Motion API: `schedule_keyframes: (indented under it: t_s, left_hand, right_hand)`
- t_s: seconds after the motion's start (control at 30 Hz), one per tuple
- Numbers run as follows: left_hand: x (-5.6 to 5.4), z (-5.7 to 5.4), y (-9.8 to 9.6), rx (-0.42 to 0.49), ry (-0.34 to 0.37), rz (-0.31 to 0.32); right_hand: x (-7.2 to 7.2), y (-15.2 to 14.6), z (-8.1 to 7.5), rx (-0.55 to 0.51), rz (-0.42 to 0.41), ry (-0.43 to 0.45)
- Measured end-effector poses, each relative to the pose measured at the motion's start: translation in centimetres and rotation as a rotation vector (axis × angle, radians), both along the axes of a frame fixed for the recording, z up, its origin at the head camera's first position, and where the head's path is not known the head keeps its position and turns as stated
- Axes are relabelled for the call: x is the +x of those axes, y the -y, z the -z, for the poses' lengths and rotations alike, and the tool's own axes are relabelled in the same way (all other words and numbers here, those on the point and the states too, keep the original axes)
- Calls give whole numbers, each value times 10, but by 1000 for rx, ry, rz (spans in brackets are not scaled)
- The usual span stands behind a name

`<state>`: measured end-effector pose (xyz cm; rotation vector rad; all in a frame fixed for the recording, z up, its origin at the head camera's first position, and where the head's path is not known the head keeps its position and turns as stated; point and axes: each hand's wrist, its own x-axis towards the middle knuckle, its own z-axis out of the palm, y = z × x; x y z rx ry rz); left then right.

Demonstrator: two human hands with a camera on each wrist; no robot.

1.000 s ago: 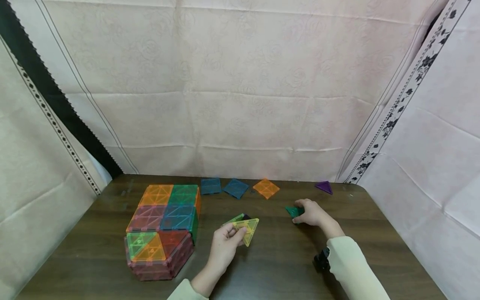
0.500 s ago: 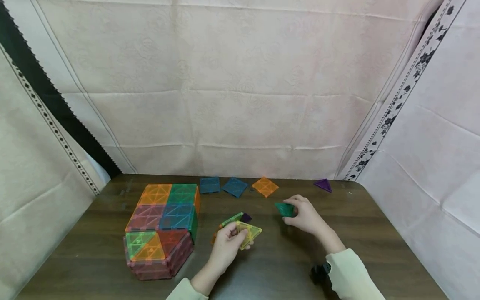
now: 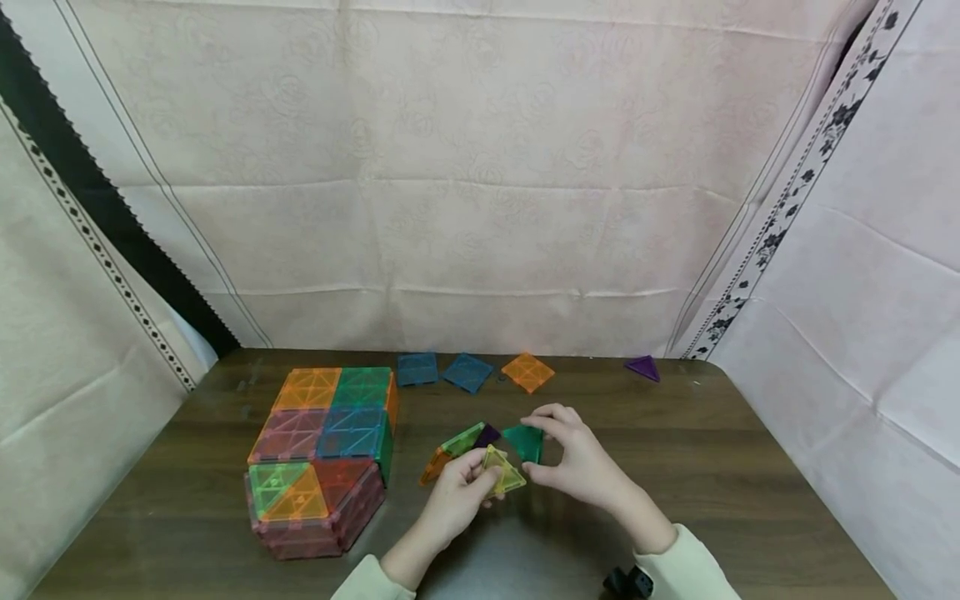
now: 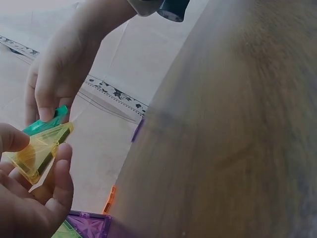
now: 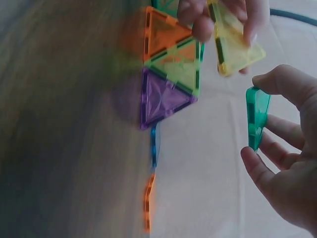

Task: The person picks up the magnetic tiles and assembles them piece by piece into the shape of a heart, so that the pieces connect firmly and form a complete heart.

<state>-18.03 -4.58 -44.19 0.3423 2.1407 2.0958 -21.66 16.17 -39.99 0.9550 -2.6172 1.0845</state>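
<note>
My left hand (image 3: 454, 497) pinches a clear yellow triangular magnetic tile (image 3: 506, 475) between thumb and fingers. Close on its right, my right hand (image 3: 585, 462) grips a teal-green triangular magnetic tile (image 5: 258, 116) by its edges, with the thumb and fingertips on opposite sides. In the left wrist view the green tile (image 4: 52, 121) overlaps the yellow one from behind; the right wrist view shows a gap between them. Just beyond the left hand stands a joined row of triangular tiles: orange (image 5: 163, 37), light green (image 5: 181, 72) and purple (image 5: 161, 99). The left hand partly hides this row in the head view.
A box-like build of coloured magnetic tiles (image 3: 288, 437) stands on the left of the wooden table (image 3: 712, 500). Along the back edge lie two blue square tiles (image 3: 468, 372), an orange square tile (image 3: 528, 372) and a purple triangle tile (image 3: 643, 367). White patterned cloth (image 3: 480, 167) encloses the table.
My right hand has picked the green tile off the table and carried it left, up beside the yellow tile. The left hand has stayed nearly in place, turning the yellow tile slightly.
</note>
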Motion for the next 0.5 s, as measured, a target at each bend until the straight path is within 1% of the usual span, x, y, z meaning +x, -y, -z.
schedule_keyframes:
  t_s: [0.1, 0.27, 0.33, 0.5]
  left_hand:
    - [1, 0, 0, 34, -5, 18]
    - [3, -1, -1, 100, 3, 59]
    - [3, -2, -1, 119, 12, 59]
    - [3, -2, 1, 137, 6, 35]
  right_hand:
    - [5, 4, 1, 19, -22, -16]
    - [8, 8, 2, 33, -36, -94]
    - [8, 9, 3, 35, -38, -124]
    - [10, 11, 7, 18, -39, -159]
